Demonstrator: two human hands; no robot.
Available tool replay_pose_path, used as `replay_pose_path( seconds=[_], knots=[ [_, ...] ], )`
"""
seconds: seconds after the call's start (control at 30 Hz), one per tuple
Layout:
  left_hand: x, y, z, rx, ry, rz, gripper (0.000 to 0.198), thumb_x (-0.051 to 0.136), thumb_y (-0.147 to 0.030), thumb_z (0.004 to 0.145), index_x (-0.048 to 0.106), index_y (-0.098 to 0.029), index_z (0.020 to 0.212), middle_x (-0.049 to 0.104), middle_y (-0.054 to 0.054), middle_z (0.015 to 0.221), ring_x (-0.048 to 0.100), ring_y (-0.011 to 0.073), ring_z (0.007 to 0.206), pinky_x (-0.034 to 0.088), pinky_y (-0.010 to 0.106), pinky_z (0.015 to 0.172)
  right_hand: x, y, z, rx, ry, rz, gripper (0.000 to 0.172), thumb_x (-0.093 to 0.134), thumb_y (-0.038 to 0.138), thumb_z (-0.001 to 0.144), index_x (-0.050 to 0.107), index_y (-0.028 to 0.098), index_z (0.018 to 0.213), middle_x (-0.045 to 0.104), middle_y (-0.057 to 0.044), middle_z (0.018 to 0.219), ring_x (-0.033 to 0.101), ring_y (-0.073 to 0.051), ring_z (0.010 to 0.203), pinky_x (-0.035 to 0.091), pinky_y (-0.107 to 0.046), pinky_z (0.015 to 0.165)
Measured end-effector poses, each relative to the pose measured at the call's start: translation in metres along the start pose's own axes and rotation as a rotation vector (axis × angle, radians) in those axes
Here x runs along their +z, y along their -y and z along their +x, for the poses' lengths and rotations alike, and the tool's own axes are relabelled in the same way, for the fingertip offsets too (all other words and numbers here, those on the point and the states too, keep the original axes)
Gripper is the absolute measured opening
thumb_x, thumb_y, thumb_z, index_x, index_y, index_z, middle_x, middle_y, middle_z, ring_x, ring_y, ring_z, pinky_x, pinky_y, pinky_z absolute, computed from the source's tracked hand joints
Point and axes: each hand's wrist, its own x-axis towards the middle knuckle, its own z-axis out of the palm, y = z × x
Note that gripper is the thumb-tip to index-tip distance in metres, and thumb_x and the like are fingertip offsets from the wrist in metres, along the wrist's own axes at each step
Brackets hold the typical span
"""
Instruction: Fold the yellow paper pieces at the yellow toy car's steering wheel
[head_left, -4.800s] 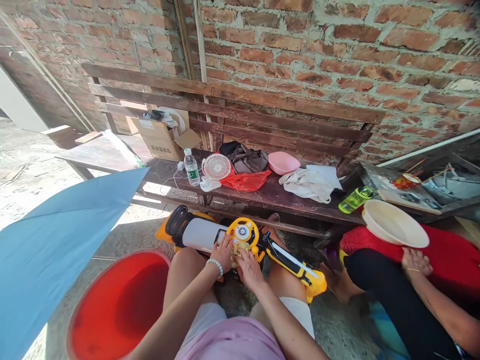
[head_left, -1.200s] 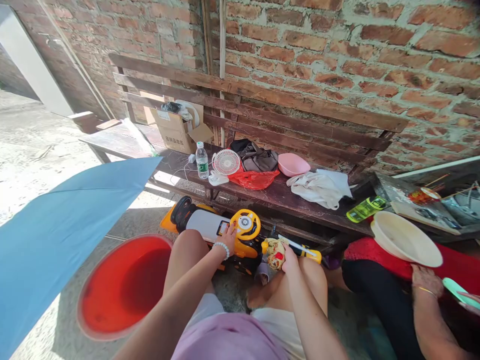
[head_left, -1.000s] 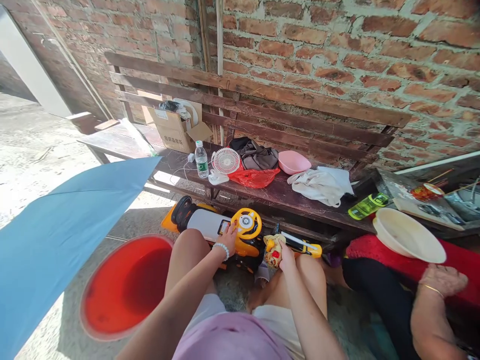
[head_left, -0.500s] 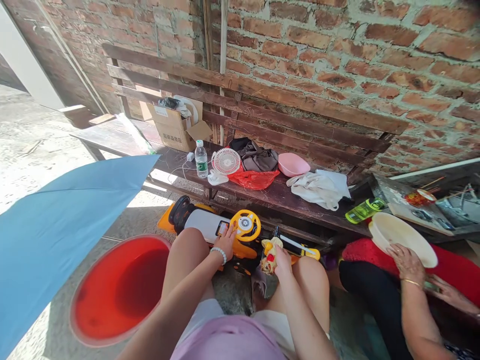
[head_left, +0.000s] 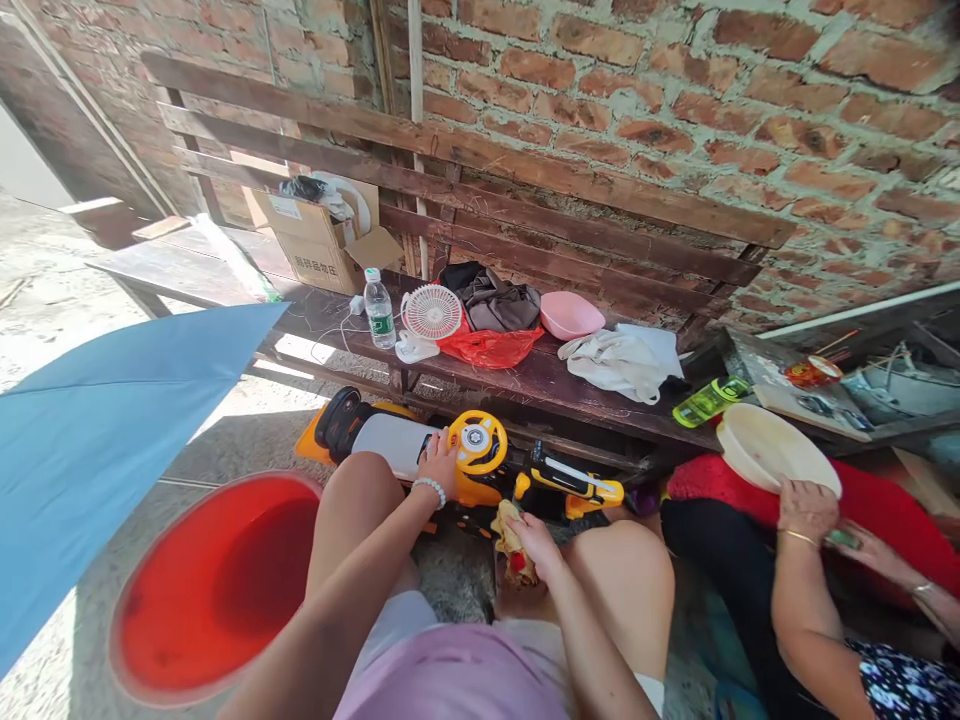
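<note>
A yellow-and-black ride-on toy vehicle with a light grey seat lies crosswise in front of my knees. Beside the left rim of its yellow steering wheel rests my left hand, fingers stretched out over the body. My right hand is closed around a soft-looking yellowish item with red patches, held low between my knees. I cannot make out its kind. Just beyond that hand is the toy's black-and-yellow front arm.
On the bench are a water bottle, a white fan, a pink bowl and a carton. A red tub and blue umbrella are at left. At right, another person's hand holds a cream basin.
My right hand has lowered the yellowish item towards my lap, away from the toy. My left hand stays by the steering wheel. The view has shifted slightly right.
</note>
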Motion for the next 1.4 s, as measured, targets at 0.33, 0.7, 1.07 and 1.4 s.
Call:
replay_pose_path(
  seconds=[0.33,0.7,1.07,1.4],
  knots=[
    [0.01,-0.01,-0.018,0.01,-0.031,-0.044,0.065,0.059,-0.022,0.084,0.053,-0.019,0.149,0.011,0.012,0.179,0.005,0.0363,0.164,0.035,0.058,0.125,0.045,0.04,-0.023,-0.446,0.185,-0.34,0.03,0.074,0.044,0.079,0.076,0.021,0.098,0.076,-0.003,0.09,0.066,-0.021,0.084,0.051,-0.03,0.077],
    [0.013,0.001,-0.019,0.073,0.09,-0.01,0.082,0.063,-0.02,0.081,0.041,-0.017,0.159,-0.004,0.011,0.178,0.002,0.034,0.165,0.025,0.06,0.128,0.114,0.166,0.035,-0.62,-0.088,-1.36,0.056,0.052,0.029,0.097,0.053,0.035,0.153,0.039,-0.005,0.168,0.044,-0.031,0.142,0.041,-0.045,0.112],
    [0.01,0.012,-0.002,0.12,0.086,-0.102,0.095,0.074,-0.025,0.071,0.042,-0.026,0.16,0.001,0.005,0.179,0.009,0.0398,0.164,0.02,0.067,0.127,0.108,0.137,0.03,-0.347,-0.218,-1.499,0.052,0.041,0.03,0.103,0.052,0.029,0.154,0.055,-0.016,0.143,0.07,-0.026,0.109,0.05,-0.037,0.095],
    [0.028,0.022,-0.001,0.197,-0.047,-0.353,0.082,0.064,-0.011,0.074,0.047,-0.018,0.154,0.016,0.013,0.178,0.013,0.0357,0.164,0.022,0.058,0.131,0.137,0.091,-0.035,-0.393,-0.079,-1.594,0.042,0.051,0.027,0.097,0.061,0.016,0.136,0.063,-0.023,0.131,0.073,-0.029,0.105,0.055,-0.039,0.087]
  ],
)
